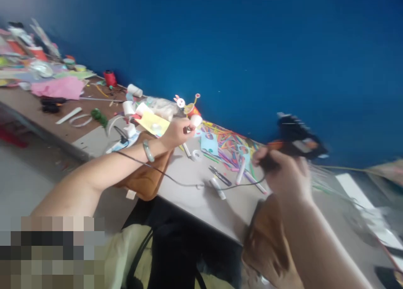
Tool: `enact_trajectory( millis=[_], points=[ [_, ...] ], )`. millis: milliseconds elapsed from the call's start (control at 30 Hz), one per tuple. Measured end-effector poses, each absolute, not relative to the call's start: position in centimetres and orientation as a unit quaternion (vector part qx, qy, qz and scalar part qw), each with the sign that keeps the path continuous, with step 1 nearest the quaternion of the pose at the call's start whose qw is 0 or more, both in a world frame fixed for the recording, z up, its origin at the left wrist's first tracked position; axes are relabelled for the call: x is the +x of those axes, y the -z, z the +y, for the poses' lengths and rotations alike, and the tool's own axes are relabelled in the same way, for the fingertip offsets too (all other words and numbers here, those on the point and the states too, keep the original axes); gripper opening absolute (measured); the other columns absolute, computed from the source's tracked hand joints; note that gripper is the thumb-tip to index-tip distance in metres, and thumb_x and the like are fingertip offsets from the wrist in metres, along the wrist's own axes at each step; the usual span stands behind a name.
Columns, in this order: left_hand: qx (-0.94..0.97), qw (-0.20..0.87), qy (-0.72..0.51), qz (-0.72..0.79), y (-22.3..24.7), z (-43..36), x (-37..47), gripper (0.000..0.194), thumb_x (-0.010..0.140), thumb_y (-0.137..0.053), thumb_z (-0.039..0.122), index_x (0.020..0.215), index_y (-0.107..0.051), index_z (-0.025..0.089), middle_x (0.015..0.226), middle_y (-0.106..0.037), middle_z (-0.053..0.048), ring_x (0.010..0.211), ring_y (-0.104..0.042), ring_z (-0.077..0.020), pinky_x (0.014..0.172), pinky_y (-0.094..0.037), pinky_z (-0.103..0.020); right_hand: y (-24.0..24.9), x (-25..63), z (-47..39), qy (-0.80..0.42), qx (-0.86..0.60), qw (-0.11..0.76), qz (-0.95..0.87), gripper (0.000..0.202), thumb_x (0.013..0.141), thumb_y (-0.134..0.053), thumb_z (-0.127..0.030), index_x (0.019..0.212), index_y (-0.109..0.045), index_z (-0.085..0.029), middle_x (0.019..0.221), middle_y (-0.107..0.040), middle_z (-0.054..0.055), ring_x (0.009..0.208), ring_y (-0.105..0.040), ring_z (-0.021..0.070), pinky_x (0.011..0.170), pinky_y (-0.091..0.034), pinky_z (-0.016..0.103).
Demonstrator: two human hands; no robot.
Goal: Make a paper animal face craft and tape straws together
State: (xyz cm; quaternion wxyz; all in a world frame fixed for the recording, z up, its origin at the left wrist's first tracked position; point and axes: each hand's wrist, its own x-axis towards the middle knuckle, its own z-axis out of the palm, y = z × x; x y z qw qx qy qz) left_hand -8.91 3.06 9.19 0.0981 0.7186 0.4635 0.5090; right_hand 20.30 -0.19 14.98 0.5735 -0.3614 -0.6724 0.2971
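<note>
Gripping the black tool [292, 136] by its handle, the right hand [289, 171] in the head view holds it up before the blue wall [239, 50], above the desk's [189, 169] far edge, while the left hand's [178, 131] fingers are bunched by a white roll [195, 121], though I cannot tell whether they pinch anything. Judging from this, the tool is already picked up but not applied to anything, and the coloured sticks [231, 140] lie loose; it looks dark with orange patches, blurred, trailing a thin cord [179, 182]
</note>
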Motion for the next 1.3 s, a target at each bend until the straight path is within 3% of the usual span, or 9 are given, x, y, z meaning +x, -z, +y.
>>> enact_trajectory(
  millis=[67,167,467,800,1033,1300],
  points=[
    [0.750,0.109,-0.490,0.430,-7.6,3.0,-6.3,0.010,0.081,-0.060,0.023,0.072,-0.061,0.018,0.077,-0.065,-0.001,0.059,-0.052,-0.0096,0.061,-0.043,-0.023,-13.0,20.8,-0.3,-0.411,-0.375,0.502,-0.662,0.020,0.079,-0.059,-0.032,0.068,-0.067,-0.018,0.061,-0.064,0.010,0.052,-0.063,0.0155,0.048,-0.047,0.031],
    [0.785,0.124,-0.466,0.390,-6.0,2.9,-3.4,0.013,0.086,-0.057,0.026,0.078,-0.063,0.019,0.080,-0.065,-0.001,0.060,-0.052,-0.0099,0.062,-0.043,-0.023,-10.3,21.2,-0.8,-0.508,-0.385,0.474,-0.608,0.019,0.081,-0.061,-0.035,0.075,-0.062,-0.017,0.065,-0.062,0.004,0.051,-0.057,0.0135,0.045,-0.047,0.028],
    [0.736,0.189,-0.442,0.478,-1.8,3.8,-2.4,0.007,0.077,-0.064,0.021,0.071,-0.063,0.018,0.074,-0.068,0.000,0.061,-0.057,-0.0123,0.062,-0.045,-0.024,-7.7,22.4,-0.8,-0.508,-0.371,0.379,-0.679,0.029,0.093,-0.055,-0.045,0.097,-0.058,-0.016,0.059,-0.059,-0.001,0.048,-0.050,0.0116,0.049,-0.042,0.027],
    [0.813,0.185,-0.374,0.406,-2.0,2.4,-2.6,0.012,0.088,-0.061,0.025,0.079,-0.065,0.018,0.086,-0.070,-0.003,0.078,-0.065,-0.0154,0.074,-0.048,-0.027,-6.1,23.1,-0.3,-0.462,-0.394,0.203,-0.768,0.036,0.096,-0.051,-0.043,0.072,-0.056,-0.016,0.062,-0.056,0.001,0.057,-0.052,0.0119,0.057,-0.043,0.025],
    [0.849,0.120,-0.366,0.361,-1.9,2.0,-3.3,0.012,0.093,-0.056,0.025,0.089,-0.064,0.018,0.091,-0.069,-0.004,0.085,-0.067,-0.0153,0.077,-0.050,-0.026,-6.1,23.0,-0.3,-0.438,-0.430,0.192,-0.766,0.038,0.095,-0.051,-0.042,0.068,-0.056,-0.017,0.059,-0.057,0.001,0.056,-0.053,0.0126,0.056,-0.043,0.026],
    [0.869,0.038,-0.363,0.334,-2.3,1.7,-3.4,0.011,0.094,-0.055,0.023,0.090,-0.064,0.016,0.090,-0.070,-0.005,0.083,-0.068,-0.0149,0.071,-0.051,-0.024,-6.3,23.0,-0.6,-0.434,-0.425,0.197,-0.769,0.029,0.094,-0.053,-0.039,0.076,-0.055,-0.017,0.062,-0.054,0.000,0.057,-0.051,0.0123,0.054,-0.042,0.025]
  ],
)
